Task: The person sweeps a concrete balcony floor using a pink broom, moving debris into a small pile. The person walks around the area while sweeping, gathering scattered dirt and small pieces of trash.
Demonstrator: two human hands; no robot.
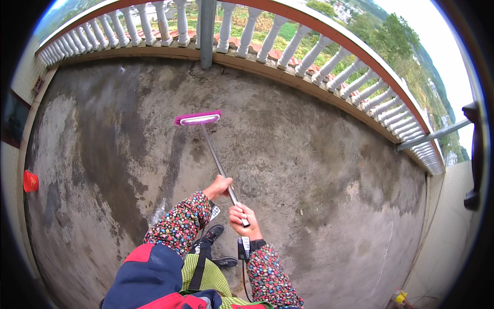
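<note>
A push broom with a purple bristle head (198, 118) rests on the damp concrete floor (278, 170) ahead of me. Its metal handle (214, 154) slants back toward my body. Partway along the handle, my left hand (219, 187) is wrapped around it. Closer to me, my right hand (244, 221) grips the handle near its end, and the end pokes out past my fingers. Both forearms wear floral sleeves, and a small device with a printed tag is strapped at each wrist.
A white baluster railing (251, 33) with a reddish top rail curves along the far edge. A grey metal post (207, 34) stands against it. By the left wall sits a red bucket (31, 181). A yellow item (401, 296) lies at the lower right. My shoes (214, 233) are below my hands.
</note>
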